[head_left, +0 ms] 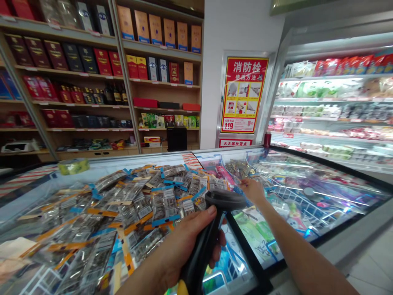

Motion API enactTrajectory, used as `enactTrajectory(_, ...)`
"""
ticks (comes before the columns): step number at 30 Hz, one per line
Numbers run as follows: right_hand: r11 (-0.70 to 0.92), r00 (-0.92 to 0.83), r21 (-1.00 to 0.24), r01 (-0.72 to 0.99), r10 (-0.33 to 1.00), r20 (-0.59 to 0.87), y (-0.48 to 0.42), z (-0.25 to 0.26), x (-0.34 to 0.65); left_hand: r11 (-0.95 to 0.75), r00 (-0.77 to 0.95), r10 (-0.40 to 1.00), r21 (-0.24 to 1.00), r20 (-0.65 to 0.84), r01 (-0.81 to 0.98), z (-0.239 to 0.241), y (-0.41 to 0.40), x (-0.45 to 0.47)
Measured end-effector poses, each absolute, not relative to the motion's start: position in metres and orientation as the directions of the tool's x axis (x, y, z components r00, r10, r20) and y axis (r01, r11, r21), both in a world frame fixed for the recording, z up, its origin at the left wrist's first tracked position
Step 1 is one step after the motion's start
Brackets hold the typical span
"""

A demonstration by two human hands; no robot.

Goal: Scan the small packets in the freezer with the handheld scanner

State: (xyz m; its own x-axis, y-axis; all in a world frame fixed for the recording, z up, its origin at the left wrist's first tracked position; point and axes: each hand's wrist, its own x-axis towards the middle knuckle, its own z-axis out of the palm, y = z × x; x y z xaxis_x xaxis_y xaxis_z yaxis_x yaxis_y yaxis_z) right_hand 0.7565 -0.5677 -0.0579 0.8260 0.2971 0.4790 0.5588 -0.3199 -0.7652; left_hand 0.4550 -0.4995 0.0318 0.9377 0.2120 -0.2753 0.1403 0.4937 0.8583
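My left hand (187, 239) is wrapped round the handle of a black handheld barcode scanner (225, 200), thumb on its neck. The scanner's head points forward over the freezer, and a yellow patch shows low on the handle. Stretched out over the glass, my right hand (252, 191) has its fingers drawn together beside a pink package (225, 176); what they pinch, if anything, is too small to tell. Left of both hands spreads a heap of clear snack packets (164, 203) with blue and orange strips and barcode labels. Dark-gold packets (241, 167) lie just beyond my right hand.
The packets rest on a glass-topped chest freezer with a black frame (245, 241). A roll of yellowish tape (73, 166) stands at its back left, a dark red can (267, 140) at the back. Shelves of boxes (153, 53) and a lit refrigerated display (334, 100) stand behind.
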Motion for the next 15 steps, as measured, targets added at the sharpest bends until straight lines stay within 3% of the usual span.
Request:
enactTrajectory(3, -0.148, 0.925, -0.921, 0.361, 0.182, 0.333, -0.576, -0.044, 0.762, 0.506, 0.932, 0.212, 0.849, -0.294, 0.153, 0.031, -0.502, 0.453)
enactTrajectory(7, 0.185, 0.965, -0.98, 0.072, 0.237, 0.115, -0.579, -0.033, 0.761, 0.529, 0.926, 0.203, 0.831, -0.318, 0.169, 0.031, -0.504, 0.453)
enactTrajectory(15, 0.274, 0.936, -0.961, 0.045, 0.324, 0.137, -0.575, -0.024, 0.748, 0.534, 0.917, 0.248, 0.833, -0.314, 0.141, 0.035, -0.506, 0.455)
